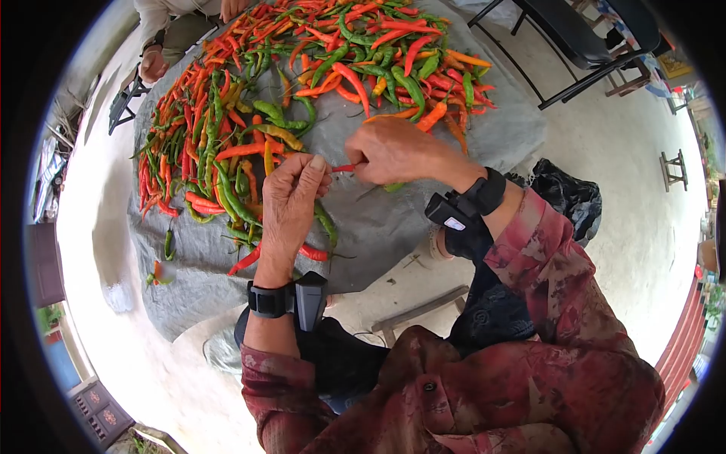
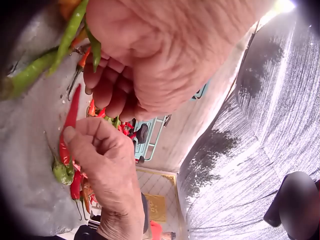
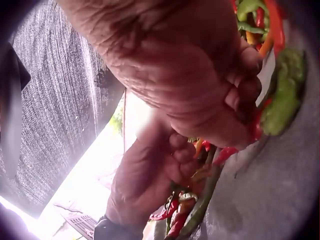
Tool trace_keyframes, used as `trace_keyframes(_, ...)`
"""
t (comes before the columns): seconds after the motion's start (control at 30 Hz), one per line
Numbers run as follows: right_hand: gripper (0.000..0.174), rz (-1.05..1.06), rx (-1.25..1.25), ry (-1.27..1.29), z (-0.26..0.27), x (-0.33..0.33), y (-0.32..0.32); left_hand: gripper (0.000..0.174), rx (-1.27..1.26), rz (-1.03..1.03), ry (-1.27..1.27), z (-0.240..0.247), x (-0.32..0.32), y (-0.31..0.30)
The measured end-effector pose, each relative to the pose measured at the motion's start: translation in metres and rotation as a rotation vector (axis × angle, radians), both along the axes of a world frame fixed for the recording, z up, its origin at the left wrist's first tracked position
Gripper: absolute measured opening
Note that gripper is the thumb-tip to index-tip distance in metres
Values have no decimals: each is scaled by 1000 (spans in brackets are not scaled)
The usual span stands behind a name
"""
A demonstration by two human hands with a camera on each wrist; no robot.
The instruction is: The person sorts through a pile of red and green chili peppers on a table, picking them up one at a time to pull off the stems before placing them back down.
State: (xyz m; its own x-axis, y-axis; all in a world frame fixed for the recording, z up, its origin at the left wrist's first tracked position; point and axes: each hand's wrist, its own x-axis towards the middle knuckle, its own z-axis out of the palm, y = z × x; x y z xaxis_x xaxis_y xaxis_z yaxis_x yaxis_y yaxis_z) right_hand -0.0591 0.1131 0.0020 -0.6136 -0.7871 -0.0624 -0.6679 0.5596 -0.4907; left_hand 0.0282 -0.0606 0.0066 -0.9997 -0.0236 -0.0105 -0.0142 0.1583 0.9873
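Observation:
My right hand (image 1: 401, 151) pinches a slim red chili pepper (image 2: 71, 112) between thumb and fingers. Its free end points left, toward my left hand (image 1: 291, 197). The left hand has its fingers curled in, thumb laid close to them, right at the end of that chili; I cannot tell whether they grip it. In the right wrist view the red chili (image 3: 226, 155) sticks out past the right thumb. A short green pepper (image 3: 285, 95) lies on the sheet beside the right hand. Both hands are just over the near edge of a large chili heap (image 1: 219, 144).
A grey sheet (image 1: 378, 227) lies under the red, green and orange chilies. Across the heap, another person's hand (image 1: 153, 64) shows at the upper left. A black chair (image 1: 563, 34) stands upper right, a black plastic bag (image 1: 567, 197) at the right, and a low wooden stool (image 1: 416, 309) near the legs.

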Motion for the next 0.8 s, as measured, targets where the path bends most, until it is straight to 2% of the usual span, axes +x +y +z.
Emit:
trace_keyframes(0.03,22,-24,-132,-91,0,-6,3,27,30,15,12,0,0,0)
trace_keyframes(0.07,22,-24,-129,-91,1,-11,8,27,33,16,12,1,0,0)
trace_keyframes(0.13,20,-222,-323,-581,21,-17,15,26,34,26,0,2,1,-1)
trace_keyframes(0.17,20,-244,-430,-742,19,-20,18,26,35,27,1,2,1,0)
trace_keyframes(0.2,20,-242,-430,-740,18,-20,18,25,7,-10,-30,2,1,0)
trace_keyframes(0.27,21,-273,-611,-989,18,-21,18,25,-22,-48,-60,0,2,1)
trace_keyframes(0.3,21,-274,-612,-988,16,-22,16,25,-44,-66,-62,-2,2,2)
trace_keyframes(0.37,22,-401,-1199,-1128,14,-27,11,25,-65,-87,-64,-4,0,4)
trace_keyframes(0.4,22,-403,-1200,-1126,14,-32,12,25,-52,-65,-44,-4,-1,4)
trace_keyframes(0.47,25,-461,-1247,-954,14,-41,20,24,-38,-48,-28,-6,-1,4)
trace_keyframes(0.5,24,-494,-854,-693,13,-37,23,23,-38,-43,-32,-7,-1,3)
trace_keyframes(0.53,24,-495,-854,-692,10,-32,23,23,-37,-36,-39,-7,-1,3)
trace_keyframes(0.6,17,-96,-161,-156,2,-17,20,22,-57,-47,-32,-6,-1,3)
trace_keyframes(0.63,17,-93,-159,-163,-1,-9,20,21,-78,-58,-24,-5,-1,2)
trace_keyframes(0.7,12,-25,-61,97,-6,3,22,20,-91,-60,-28,-4,0,3)
trace_keyframes(0.8,12,-1,31,165,-7,2,18,18,-111,-67,-27,-5,1,7)
